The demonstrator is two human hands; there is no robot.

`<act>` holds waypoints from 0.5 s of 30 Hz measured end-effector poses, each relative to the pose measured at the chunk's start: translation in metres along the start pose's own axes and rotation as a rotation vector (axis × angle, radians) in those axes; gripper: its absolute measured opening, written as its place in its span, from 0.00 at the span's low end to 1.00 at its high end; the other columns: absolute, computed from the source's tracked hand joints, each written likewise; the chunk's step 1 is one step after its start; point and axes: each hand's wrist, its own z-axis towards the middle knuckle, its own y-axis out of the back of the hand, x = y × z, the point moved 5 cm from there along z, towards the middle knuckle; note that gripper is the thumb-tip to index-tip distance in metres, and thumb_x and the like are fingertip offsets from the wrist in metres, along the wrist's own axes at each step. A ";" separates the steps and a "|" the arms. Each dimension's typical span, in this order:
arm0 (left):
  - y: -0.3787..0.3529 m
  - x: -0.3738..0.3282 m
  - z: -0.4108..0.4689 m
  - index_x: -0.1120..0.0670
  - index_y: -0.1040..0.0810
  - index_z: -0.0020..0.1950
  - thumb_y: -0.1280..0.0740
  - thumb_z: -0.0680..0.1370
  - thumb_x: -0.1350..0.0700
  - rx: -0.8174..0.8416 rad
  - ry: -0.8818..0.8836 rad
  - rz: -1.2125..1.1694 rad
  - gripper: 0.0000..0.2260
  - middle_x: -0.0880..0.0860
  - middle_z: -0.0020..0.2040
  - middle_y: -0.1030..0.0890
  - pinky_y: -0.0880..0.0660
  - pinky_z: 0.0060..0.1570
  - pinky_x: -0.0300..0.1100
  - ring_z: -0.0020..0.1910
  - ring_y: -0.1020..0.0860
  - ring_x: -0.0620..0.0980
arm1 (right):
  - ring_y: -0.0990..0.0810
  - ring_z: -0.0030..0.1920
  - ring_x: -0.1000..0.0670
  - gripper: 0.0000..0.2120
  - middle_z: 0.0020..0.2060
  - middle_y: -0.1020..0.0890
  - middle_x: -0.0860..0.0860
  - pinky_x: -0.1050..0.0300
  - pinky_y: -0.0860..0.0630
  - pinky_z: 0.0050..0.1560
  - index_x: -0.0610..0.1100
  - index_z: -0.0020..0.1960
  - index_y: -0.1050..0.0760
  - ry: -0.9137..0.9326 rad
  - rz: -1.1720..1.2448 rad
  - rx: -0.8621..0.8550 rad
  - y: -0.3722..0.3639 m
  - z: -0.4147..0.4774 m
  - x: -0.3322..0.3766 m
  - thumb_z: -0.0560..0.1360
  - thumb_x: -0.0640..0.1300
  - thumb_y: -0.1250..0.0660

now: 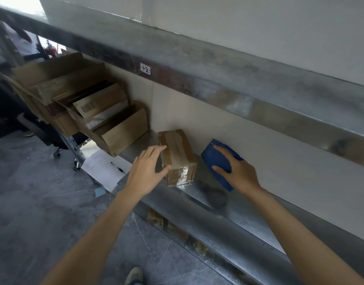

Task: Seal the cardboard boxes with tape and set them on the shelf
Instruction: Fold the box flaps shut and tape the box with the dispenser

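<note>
A grey metal shelf (238, 214) carries a small brown tape-sealed cardboard box (178, 156) near its front edge. A blue plastic tape dispenser (218, 159) lies just beside it, nearer the back edge. Open brown cardboard boxes (119, 130) overhang the left end.

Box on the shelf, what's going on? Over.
Left hand flat against box, right hand gripping dispenser. Box taped, resting on shelf. Open cartons to its left, clear of it.
</note>
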 end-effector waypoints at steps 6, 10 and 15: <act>0.004 -0.012 0.016 0.48 0.26 0.69 0.31 0.79 0.50 0.029 -0.007 -0.255 0.18 0.46 0.64 0.22 0.28 0.62 0.45 0.63 0.26 0.45 | 0.22 0.45 0.53 0.28 0.58 0.21 0.59 0.65 0.29 0.41 0.78 0.69 0.48 0.165 0.035 0.033 0.030 -0.008 0.030 0.77 0.62 0.36; 0.004 -0.018 0.027 0.47 0.22 0.65 0.30 0.79 0.54 0.068 0.023 -0.374 0.14 0.45 0.58 0.19 0.28 0.57 0.39 0.57 0.22 0.42 | 0.25 0.31 0.56 0.25 0.43 0.18 0.57 0.57 0.24 0.39 0.74 0.70 0.45 0.304 -0.059 0.104 0.031 -0.014 0.052 0.77 0.64 0.38; 0.005 -0.022 0.031 0.50 0.21 0.65 0.33 0.80 0.61 0.219 0.031 -0.477 0.14 0.45 0.58 0.18 0.26 0.57 0.33 0.58 0.21 0.40 | 0.29 0.29 0.51 0.24 0.33 0.22 0.51 0.56 0.27 0.36 0.69 0.70 0.44 0.459 -0.191 0.090 0.025 -0.025 0.065 0.77 0.65 0.41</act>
